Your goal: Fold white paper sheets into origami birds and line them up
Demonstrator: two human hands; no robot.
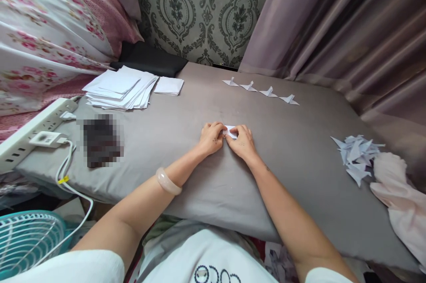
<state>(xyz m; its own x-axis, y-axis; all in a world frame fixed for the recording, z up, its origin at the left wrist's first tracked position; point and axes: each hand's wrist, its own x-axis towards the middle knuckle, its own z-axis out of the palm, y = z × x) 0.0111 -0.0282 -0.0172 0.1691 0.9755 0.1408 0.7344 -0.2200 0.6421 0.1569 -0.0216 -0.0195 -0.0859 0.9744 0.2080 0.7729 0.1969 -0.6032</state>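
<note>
Sm. white paper (230, 132) btwn L hand (212, 137) & R hand (243, 141) on grey cloth (213, 185), abt equally near; long axis approx. L–R. Both curled nearly closed, holding opp. ends.

A slip of paper (230, 131) lay on the table (186, 118) between the left hand (213, 137) and right hand (242, 141). Behind and to the right ran a row of paper birds (269, 93); farther right, a heap of birds (356, 154) lay beside a cloth (392, 194). Behind, on the left, were a paper stack (120, 87) and, just right of it, a smaller stack (169, 86).
</note>
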